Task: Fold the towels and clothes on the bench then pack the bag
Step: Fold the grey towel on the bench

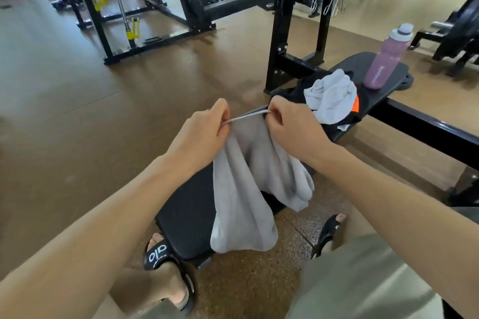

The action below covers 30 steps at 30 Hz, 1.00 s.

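A grey towel (248, 189) hangs over the near end of the black bench (186, 215), its lower folds drooping past the pad's edge. My left hand (204, 129) and my right hand (293, 124) each pinch the towel's top edge and hold it taut between them above the bench. Further along the bench lies a heap: a crumpled white cloth (331, 97) on top of a black garment (311, 85) with an orange patch. No bag shows in the frame.
A purple water bottle (386, 59) stands upright at the bench's far end. A black rack upright (281, 26) rises just left of the bench, with weight plates and other gym frames behind. My sandalled feet rest on the brown floor either side of the bench.
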Each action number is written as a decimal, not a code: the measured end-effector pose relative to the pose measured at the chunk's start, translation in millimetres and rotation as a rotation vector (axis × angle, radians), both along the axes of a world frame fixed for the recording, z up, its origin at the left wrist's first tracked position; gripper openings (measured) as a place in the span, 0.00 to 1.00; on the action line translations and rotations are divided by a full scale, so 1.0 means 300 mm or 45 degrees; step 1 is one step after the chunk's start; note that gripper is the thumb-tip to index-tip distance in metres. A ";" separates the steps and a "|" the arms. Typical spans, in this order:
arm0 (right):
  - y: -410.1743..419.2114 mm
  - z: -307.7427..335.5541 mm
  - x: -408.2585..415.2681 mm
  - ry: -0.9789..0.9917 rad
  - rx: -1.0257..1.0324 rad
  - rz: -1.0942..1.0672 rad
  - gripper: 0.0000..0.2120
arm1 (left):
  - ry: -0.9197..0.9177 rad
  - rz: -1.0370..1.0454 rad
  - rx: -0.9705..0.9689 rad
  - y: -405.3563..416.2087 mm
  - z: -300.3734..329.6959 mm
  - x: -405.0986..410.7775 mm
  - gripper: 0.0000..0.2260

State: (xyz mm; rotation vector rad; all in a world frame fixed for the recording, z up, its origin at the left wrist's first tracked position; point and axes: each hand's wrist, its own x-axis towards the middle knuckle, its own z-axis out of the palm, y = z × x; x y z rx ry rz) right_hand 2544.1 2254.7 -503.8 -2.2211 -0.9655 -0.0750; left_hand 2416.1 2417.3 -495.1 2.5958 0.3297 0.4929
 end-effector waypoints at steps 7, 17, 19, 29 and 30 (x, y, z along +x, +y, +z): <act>0.093 0.143 0.011 0.431 0.127 -0.009 0.10 | -0.149 -0.044 0.019 -0.039 0.081 0.032 0.07; 0.128 0.163 -0.010 0.586 0.348 -0.105 0.08 | -0.092 0.060 -0.051 -0.104 -0.021 0.018 0.14; 0.131 0.165 -0.006 0.668 0.417 -0.091 0.07 | -0.022 0.044 -0.048 -0.110 -0.044 0.012 0.17; 0.157 0.137 -0.035 0.328 0.424 -0.165 0.04 | -0.040 0.310 0.093 -0.116 -0.014 0.059 0.21; 0.156 0.139 -0.045 0.272 0.431 -0.160 0.04 | -0.032 0.308 0.126 -0.112 -0.013 0.059 0.21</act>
